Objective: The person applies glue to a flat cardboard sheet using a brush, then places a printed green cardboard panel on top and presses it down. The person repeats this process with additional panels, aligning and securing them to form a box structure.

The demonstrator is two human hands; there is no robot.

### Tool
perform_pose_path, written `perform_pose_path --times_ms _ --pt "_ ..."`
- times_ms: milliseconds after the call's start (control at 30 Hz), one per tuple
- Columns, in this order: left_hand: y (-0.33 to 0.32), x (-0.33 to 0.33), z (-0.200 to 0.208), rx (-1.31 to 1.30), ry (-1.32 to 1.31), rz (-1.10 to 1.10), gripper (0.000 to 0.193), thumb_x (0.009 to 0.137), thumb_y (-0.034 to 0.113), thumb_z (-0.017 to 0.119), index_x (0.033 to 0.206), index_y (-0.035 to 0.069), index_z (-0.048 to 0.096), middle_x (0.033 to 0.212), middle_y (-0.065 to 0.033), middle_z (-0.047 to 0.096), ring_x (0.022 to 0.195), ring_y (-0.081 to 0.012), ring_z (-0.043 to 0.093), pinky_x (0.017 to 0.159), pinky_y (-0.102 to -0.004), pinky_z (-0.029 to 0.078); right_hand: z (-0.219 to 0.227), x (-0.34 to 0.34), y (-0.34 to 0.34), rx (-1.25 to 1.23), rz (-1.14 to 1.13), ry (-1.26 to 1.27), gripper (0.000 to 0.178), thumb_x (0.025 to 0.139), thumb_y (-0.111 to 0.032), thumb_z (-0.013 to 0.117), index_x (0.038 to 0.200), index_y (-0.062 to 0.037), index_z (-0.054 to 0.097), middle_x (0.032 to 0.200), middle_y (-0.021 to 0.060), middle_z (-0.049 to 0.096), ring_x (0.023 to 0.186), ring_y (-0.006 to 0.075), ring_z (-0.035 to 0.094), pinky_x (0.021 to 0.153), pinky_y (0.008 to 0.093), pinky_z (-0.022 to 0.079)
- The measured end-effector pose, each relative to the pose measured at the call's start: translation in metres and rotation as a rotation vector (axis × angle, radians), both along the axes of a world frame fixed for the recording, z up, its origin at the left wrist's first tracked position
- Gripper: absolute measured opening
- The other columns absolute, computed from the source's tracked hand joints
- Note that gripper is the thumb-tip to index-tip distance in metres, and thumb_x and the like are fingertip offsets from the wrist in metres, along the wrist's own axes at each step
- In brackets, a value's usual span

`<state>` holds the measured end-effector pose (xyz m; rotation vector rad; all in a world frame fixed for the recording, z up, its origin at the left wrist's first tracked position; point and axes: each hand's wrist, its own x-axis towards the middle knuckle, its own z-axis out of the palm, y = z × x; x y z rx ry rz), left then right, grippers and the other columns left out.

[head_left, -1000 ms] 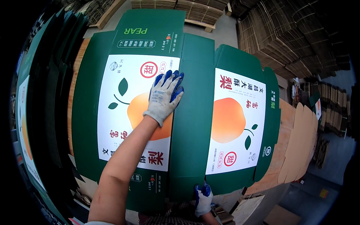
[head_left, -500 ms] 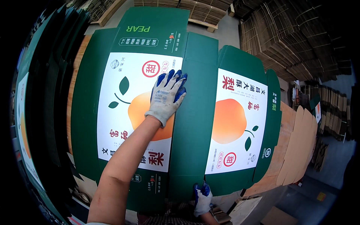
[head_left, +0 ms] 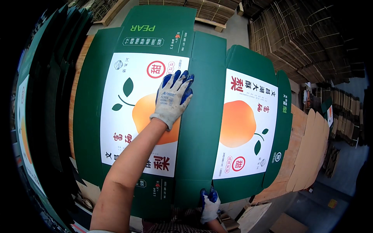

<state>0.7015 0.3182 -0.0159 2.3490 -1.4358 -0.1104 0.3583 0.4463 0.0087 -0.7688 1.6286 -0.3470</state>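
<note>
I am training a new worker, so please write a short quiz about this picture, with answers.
1. Which fruit picture does the left grip partly cover: A, left one; B, right one?
2. True or false: the right grip is bare.
3. Fill in: right of the green cardboard, the other cardboard on the table is ____ in colour.

Key: 1. A. 2. False; it wears a white and blue glove. 3. Brown.

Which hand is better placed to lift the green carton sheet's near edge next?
Probably the right hand: it is at the near edge of the green carton sheet, while the left hand rests on the white printed panel, farther away.
</note>
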Motion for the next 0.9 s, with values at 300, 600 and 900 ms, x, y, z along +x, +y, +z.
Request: perform_pose_path --times_ms 300,600,900 --pt "0.0 0.001 -0.001 0.035 0.01 0.006 0.045 0.079 0.027 0.054 0.121 0.012 0.045 0.126 -0.0093 0.042 0.122 -0.0292 0.031 0.102 -0.0401 0.022 0.011 0.009 -0.001 -0.056 0.038 0.021 0.034 0.078 0.0 0.056 0.111 0.0044 0.05 0.096 0.005 0.056 0.082 0.0112 0.053 0.073 0.0233 0.044" --pt "0.0 0.002 -0.004 0.027 0.004 0.005 0.046 0.079 0.027 0.055 0.122 0.012 0.044 0.125 -0.0096 0.042 0.122 -0.0302 0.032 0.102 -0.0401 0.022 0.032 0.019 -0.005 -0.023 -0.001 0.01 0.039 0.075 0.006 0.053 0.113 0.0066 0.048 0.098 0.009 0.055 0.082 0.0156 0.053 0.072 0.0281 0.044" --pt "0.0 0.002 -0.004 -0.021 -0.018 -0.01 0.045 0.079 0.028 0.054 0.12 0.012 0.046 0.124 -0.0098 0.044 0.121 -0.0309 0.033 0.101 -0.0403 0.024 0.027 0.016 -0.01 -0.093 0.103 0.09 0.035 0.076 0.004 0.051 0.111 0.0065 0.05 0.094 0.0076 0.056 0.08 0.0153 0.052 0.073 0.0276 0.044"
